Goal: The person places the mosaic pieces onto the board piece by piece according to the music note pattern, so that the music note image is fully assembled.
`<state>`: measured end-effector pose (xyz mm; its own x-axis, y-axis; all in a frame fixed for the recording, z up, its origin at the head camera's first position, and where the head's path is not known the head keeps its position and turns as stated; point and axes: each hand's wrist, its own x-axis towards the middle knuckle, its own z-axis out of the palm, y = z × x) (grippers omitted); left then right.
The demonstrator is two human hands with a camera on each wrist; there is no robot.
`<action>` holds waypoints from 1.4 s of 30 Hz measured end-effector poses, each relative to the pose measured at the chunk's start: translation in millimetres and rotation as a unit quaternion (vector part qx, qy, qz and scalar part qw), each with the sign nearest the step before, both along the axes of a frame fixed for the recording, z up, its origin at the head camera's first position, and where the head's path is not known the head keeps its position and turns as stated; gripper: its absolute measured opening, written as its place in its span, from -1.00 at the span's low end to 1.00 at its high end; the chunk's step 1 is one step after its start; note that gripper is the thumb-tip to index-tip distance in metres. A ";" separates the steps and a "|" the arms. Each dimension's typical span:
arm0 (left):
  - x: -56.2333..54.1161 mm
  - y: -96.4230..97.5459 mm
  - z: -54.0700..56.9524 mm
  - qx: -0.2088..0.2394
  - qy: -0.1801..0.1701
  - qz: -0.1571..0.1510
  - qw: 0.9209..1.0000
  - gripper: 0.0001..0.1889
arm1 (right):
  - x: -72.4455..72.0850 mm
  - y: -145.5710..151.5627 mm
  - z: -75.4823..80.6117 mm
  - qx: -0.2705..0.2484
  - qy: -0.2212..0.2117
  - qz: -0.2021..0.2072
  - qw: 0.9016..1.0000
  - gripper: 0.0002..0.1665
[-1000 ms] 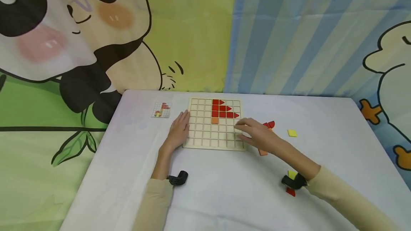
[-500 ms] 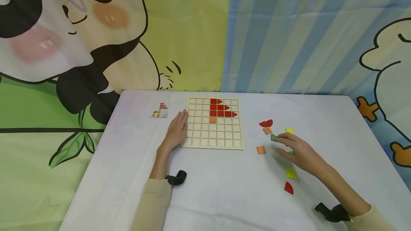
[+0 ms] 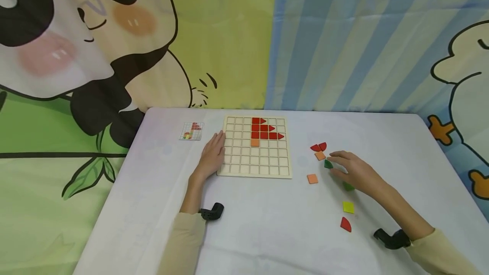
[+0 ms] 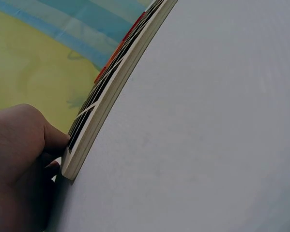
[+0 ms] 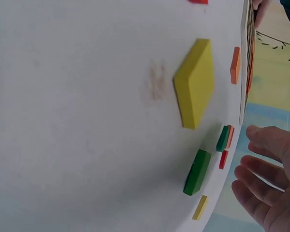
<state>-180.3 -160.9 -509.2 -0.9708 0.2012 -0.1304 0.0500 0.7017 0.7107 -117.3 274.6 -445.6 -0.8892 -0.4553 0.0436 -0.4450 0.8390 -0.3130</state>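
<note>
My left hand (image 3: 211, 154) lies along the left edge of the wooden grid board (image 3: 237, 156), its fingers straight. In the left wrist view the thumb (image 4: 57, 140) touches the board's edge near a corner. Red pieces (image 3: 263, 135) and one orange square (image 3: 254, 142) sit in the board's upper cells. Over the loose pieces at the right hovers my right hand (image 3: 357, 173), fingers parted and holding nothing. A dark green quarter-round piece (image 3: 328, 164) lies just under its fingertips. Another green piece (image 5: 197, 172) is partly hidden below that hand in the head view.
Left of the board lies a small pattern card (image 3: 192, 131). Around the right hand are two red pieces (image 3: 318, 147), orange squares (image 3: 312, 178), a yellow square (image 3: 348, 207) and a red quarter-round piece (image 3: 345, 224). A second yellow piece (image 5: 200, 208) shows in the right wrist view.
My right hand has moved away from the board, rightward to the loose pieces, and hovers by the dark green one. The left hand has stayed at the board's edge.
</note>
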 end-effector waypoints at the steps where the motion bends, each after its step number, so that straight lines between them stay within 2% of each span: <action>1: -0.2 -0.1 0.4 -0.001 0.000 -0.001 1.000 -0.39 | -1.8 0.2 0.2 0.002 -0.003 0.000 1.000 -0.52; 7: -1.2 -1.3 5.0 -0.009 0.003 -0.004 1.000 -0.40 | -1.3 -0.1 -0.6 0.003 -0.008 0.018 1.000 -0.56; 14: -2.2 -1.7 2.7 -0.009 0.007 -0.005 1.000 -0.40 | 16.6 4.1 6.6 0.007 0.014 0.056 0.998 -0.54; 17: -2.3 -1.5 2.8 -0.010 0.010 -0.006 1.000 -0.40 | 24.3 13.7 8.3 0.026 0.008 0.037 0.999 -0.58; 21: -1.7 -2.8 5.6 -0.014 0.008 -0.003 1.000 -0.39 | 32.3 28.7 2.2 0.042 -0.030 -0.005 0.999 -0.65; 26: -0.4 -3.4 5.9 -0.010 -0.001 0.003 1.000 -0.40 | 37.0 42.9 -10.8 0.034 -0.048 -0.010 0.998 -0.75; 29: 0.5 -3.4 5.6 -0.008 -0.003 0.004 1.000 -0.40 | 35.6 47.5 -16.6 0.030 -0.031 0.006 0.999 -0.77; 32: 1.0 -3.2 5.2 -0.006 -0.002 0.003 1.000 -0.40 | 31.1 50.7 -20.4 0.032 0.006 0.037 0.999 -0.72; 36: 0.7 -2.2 4.3 -0.004 0.001 0.000 1.000 -0.40 | 21.1 51.8 -18.7 0.028 0.047 0.064 0.996 -0.68; 39: 0.1 -1.2 3.6 -0.004 0.004 -0.002 1.000 -0.40 | 10.2 41.0 -15.4 -0.011 0.083 0.079 0.993 -0.60; 42: 0.0 -0.3 2.9 -0.003 0.001 -0.004 1.000 -0.40 | -4.3 10.7 -11.1 -0.066 0.114 0.115 0.985 -0.56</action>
<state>-180.4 -161.2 -506.2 -0.9696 0.2080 -0.1290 0.0575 0.7059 0.7059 -121.6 285.3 -456.7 -0.7232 -0.6208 0.3027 -0.6902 0.6659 -0.2832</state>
